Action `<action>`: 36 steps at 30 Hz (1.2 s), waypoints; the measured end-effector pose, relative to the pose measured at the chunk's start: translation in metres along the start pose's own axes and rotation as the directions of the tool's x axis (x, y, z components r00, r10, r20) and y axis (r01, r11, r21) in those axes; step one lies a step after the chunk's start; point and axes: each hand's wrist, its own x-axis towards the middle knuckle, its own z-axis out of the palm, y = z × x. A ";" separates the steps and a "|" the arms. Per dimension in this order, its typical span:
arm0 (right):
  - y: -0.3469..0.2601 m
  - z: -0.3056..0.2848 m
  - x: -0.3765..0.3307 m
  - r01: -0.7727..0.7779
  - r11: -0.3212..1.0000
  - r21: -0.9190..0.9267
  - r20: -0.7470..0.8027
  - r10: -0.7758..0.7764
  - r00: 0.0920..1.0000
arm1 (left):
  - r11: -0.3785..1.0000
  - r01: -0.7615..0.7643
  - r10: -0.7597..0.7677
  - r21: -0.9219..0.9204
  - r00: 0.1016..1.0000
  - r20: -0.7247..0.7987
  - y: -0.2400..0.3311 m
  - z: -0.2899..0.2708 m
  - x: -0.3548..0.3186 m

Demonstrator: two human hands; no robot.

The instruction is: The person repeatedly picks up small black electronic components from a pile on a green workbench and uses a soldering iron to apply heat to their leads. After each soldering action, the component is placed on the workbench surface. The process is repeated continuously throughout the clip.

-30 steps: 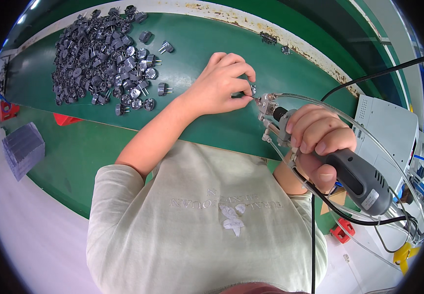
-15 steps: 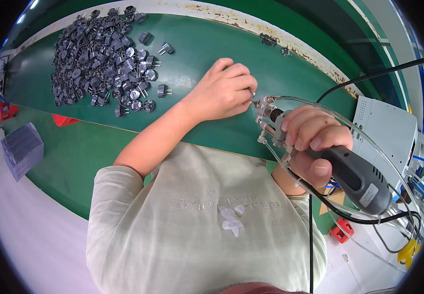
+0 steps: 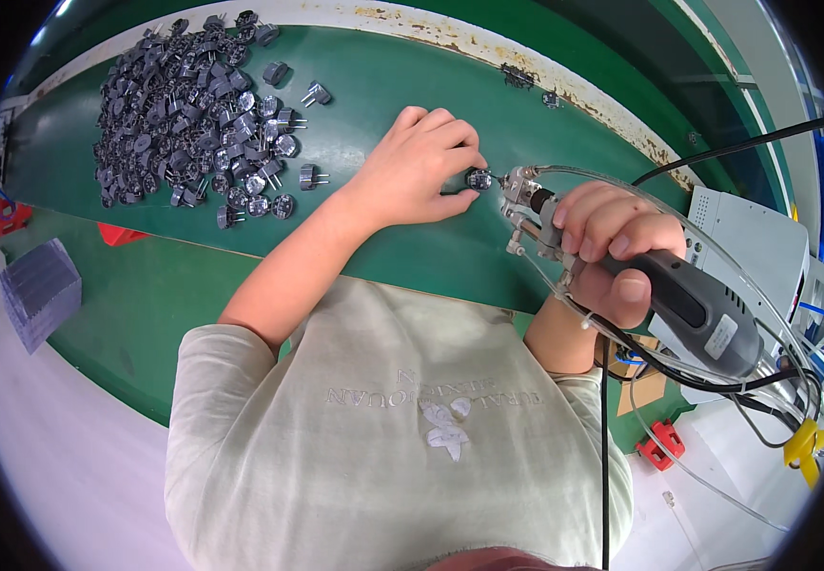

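In my left hand [image 3: 423, 171], thumb and fingertips pinch a small round dark plug piece [image 3: 479, 178] by its edges, low over the green table. Its round face, with metallic bits, shows beyond my fingertips. My right hand [image 3: 612, 238] wraps round a grey electric screwdriver [image 3: 702, 309] fitted with a metal nozzle head. The driver's tip [image 3: 503, 181] points left, right beside the plug piece; I cannot tell whether they touch. To the left lies a large heap of similar dark two-pin plug pieces [image 3: 179, 119], with a few loose ones at its right side.
A clear hose [image 3: 678, 224] and black cables [image 3: 659, 371] trail from the screwdriver. A grey-white machine box [image 3: 750, 252] stands at the right. Small dark parts [image 3: 517, 76] lie by the rusty white rail [image 3: 460, 36] at the back. A yellow tie [image 3: 805, 447] hangs at lower right.
My left hand has shifted slightly left and opened its grip a little, so the plug piece now shows. The screwdriver has tilted slightly, its rear end rising.
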 end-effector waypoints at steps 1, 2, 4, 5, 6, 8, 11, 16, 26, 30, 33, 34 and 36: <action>0.001 -0.003 0.001 0.002 1.000 -0.030 0.035 -0.001 0.999 | 1.000 0.000 0.000 0.001 1.000 -0.003 0.000 0.000 0.000; 0.001 -0.004 0.001 0.006 0.998 -0.060 0.070 -0.001 0.998 | 1.000 -0.001 0.001 0.002 1.000 -0.005 0.000 0.000 0.000; 0.002 -0.004 0.000 -0.004 0.999 -0.052 0.074 0.008 0.997 | 1.000 0.000 0.000 0.001 1.000 -0.007 0.000 0.000 0.000; 0.003 -0.004 0.000 -0.010 0.999 -0.048 0.076 0.013 0.997 | 1.000 0.001 -0.001 0.000 1.000 -0.006 0.000 0.000 0.000; 0.003 -0.004 0.000 -0.010 0.999 -0.049 0.076 0.014 0.997 | 1.000 0.002 -0.002 -0.002 1.000 -0.005 0.000 0.000 0.000; 0.002 -0.004 -0.001 -0.011 0.998 -0.057 0.073 0.015 0.997 | 1.000 -0.001 0.001 -0.002 1.000 -0.004 0.000 0.000 0.001; 0.002 -0.002 -0.001 -0.018 0.997 -0.079 0.063 0.023 0.998 | 1.000 -0.002 0.002 0.003 1.000 -0.006 0.000 0.000 0.001; 0.002 0.000 -0.001 -0.037 0.995 -0.088 0.040 0.040 0.998 | 1.000 0.006 -0.006 -0.006 1.000 0.001 0.001 -0.003 0.002; 0.019 0.010 0.012 -0.018 0.996 -0.092 0.054 0.023 0.998 | 0.999 -0.011 0.013 -0.052 0.999 0.036 -0.001 -0.004 0.001; 0.013 0.013 0.013 -0.138 0.983 -0.117 0.036 0.143 0.989 | 0.999 -0.018 0.019 -0.049 1.000 0.016 0.000 -0.005 0.003; 0.011 0.017 0.012 -0.208 0.972 -0.108 -0.032 0.205 0.978 | 0.998 -0.028 0.029 -0.053 0.999 0.019 -0.002 -0.004 0.003; 0.014 0.012 0.011 -0.188 0.980 -0.063 -0.014 0.187 0.982 | 0.998 -0.018 0.019 -0.055 1.000 0.019 -0.002 -0.003 0.002; 0.007 0.010 0.010 -0.092 0.996 0.019 -0.063 0.093 0.994 | 0.998 -0.001 0.002 -0.058 1.000 0.020 -0.002 -0.002 0.002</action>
